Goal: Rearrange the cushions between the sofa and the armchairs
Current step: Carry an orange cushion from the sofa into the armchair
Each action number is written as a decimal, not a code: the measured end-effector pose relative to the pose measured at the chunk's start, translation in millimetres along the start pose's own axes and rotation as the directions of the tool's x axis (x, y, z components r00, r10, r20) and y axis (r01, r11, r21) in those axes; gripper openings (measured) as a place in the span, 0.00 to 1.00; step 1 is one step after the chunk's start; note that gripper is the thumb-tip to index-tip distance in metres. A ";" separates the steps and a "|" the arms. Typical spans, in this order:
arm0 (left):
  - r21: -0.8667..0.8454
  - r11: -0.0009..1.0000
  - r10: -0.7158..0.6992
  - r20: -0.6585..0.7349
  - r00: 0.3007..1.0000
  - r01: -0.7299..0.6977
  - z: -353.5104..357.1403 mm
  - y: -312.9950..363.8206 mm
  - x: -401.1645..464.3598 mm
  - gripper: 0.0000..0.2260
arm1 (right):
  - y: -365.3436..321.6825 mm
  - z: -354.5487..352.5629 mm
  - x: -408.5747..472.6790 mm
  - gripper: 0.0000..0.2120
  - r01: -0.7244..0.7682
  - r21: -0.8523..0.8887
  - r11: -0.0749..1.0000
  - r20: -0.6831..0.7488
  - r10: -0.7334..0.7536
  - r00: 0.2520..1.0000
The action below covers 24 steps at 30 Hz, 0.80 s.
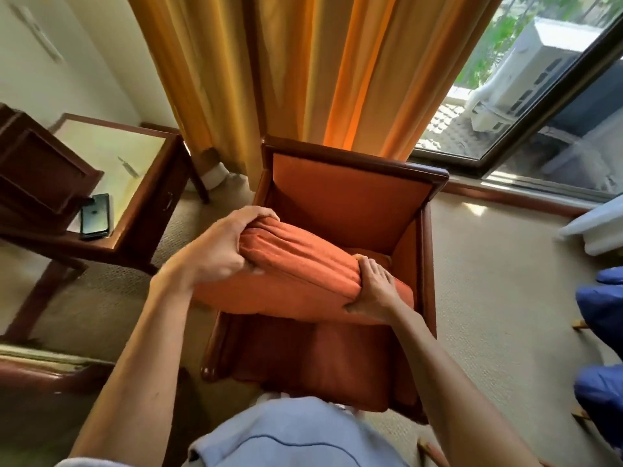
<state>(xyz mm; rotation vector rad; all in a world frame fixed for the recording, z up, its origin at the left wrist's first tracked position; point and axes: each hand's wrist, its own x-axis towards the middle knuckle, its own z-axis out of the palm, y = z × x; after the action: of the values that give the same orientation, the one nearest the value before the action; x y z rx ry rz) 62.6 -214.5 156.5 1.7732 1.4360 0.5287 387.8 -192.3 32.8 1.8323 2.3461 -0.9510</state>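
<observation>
Orange and soft, the fat fabric cushion (303,274) is held up over the seat of the square armchair with the dark wooden frame and orange cloth (354,197). It is lifted clear of the flat orange seat pad (320,358) below it. The cushion has long folds along its top and a straight seam on its side.

The left hand (215,251) grips the cushion's end at nine o'clock, with fingers curled over the top and squashing the cloth. The right hand (374,291) holds the end at three o'clock, fingers spread up the side and thumb tucked under the bottom edge.

Behind the chair, at twelve o'clock, hangs a long yellow curtain (303,69) in smooth folds. At ten o'clock stands a square wooden side table with a shiny glass top (141,183), and a flat black phone (95,215) lies on it. At two o'clock is a big glass window (539,112). The floor is bumpy beige carpet (499,281).
</observation>
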 end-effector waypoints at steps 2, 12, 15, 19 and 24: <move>-0.023 0.995 -0.095 -0.045 0.994 0.094 -14.5 -2.8 -7.9 0.38 | 28.9 -2.6 2.2 0.49 -0.003 -0.014 1.000 -0.024 0.002 1.000; 0.382 0.890 -0.219 -0.122 0.968 0.250 2.7 54.5 12.8 0.42 | 87.5 -47.3 1.5 0.26 0.166 -0.062 0.984 -0.093 -0.172 0.981; 0.343 0.890 -0.287 -0.092 0.954 0.301 18.0 45.2 16.8 0.45 | 106.1 -80.6 -4.5 0.26 0.200 -0.171 0.965 -0.089 -0.217 0.972; 0.658 0.708 -0.299 -0.049 0.953 0.256 68.4 42.6 54.0 0.37 | 130.8 -100.4 -11.4 0.27 0.171 -0.200 0.965 -0.058 -0.186 0.981; 0.849 0.445 -0.464 -0.055 0.884 0.286 115.8 -20.7 73.0 0.35 | 94.0 -51.8 15.1 0.24 0.234 -0.255 0.938 0.041 -0.232 0.972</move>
<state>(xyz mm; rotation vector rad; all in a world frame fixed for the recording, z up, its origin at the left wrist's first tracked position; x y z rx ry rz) 154.3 -179.6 58.8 1.9842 2.0614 -0.7280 484.2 -143.0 27.4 1.4770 2.5786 -0.6258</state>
